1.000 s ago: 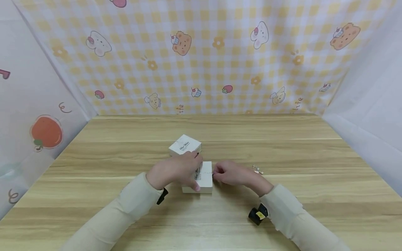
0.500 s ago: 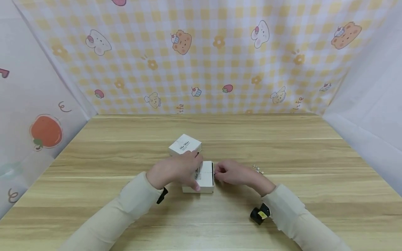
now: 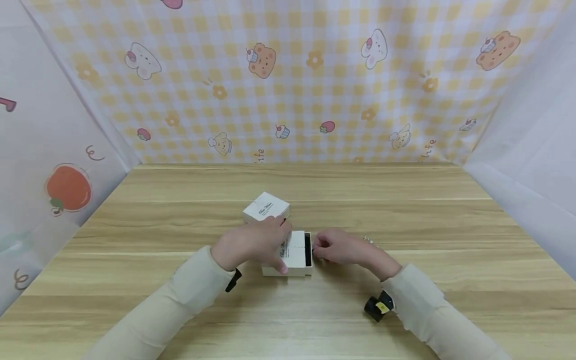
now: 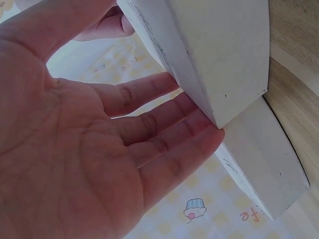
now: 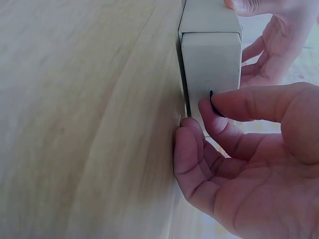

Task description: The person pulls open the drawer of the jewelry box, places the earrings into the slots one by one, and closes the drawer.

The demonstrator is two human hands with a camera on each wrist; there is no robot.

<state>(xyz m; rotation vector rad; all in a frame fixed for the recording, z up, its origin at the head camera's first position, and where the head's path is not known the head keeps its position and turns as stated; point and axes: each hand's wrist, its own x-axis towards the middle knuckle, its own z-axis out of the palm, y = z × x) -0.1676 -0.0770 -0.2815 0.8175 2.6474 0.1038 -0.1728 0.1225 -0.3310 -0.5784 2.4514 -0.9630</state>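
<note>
A small white drawer box (image 3: pixel 296 252) with black printing lies on the table, its inner tray (image 3: pixel 308 250) slid partly out to the right, showing a black inside. My left hand (image 3: pixel 254 242) holds the outer sleeve, thumb at the near edge and fingers across toward the far edge. At the tray's right end my right hand (image 3: pixel 339 248) pinches a thin black pull cord (image 5: pixel 213 103) between thumb and forefinger; its other fingers curl close to the tabletop. How much of the cord lies inside the pinch is hidden.
A second white box (image 3: pixel 265 205) with similar lettering sits just behind, turned at an angle. Small silvery jewellery (image 3: pixel 369 240) lies behind my right wrist, partly covered by it. A checked cloth (image 3: pixel 288 90) hangs along the table's back edge.
My right hand has moved to the right, drawing the tray out of the sleeve so a black strip of its inside shows. The left hand and sleeve have stayed put.
</note>
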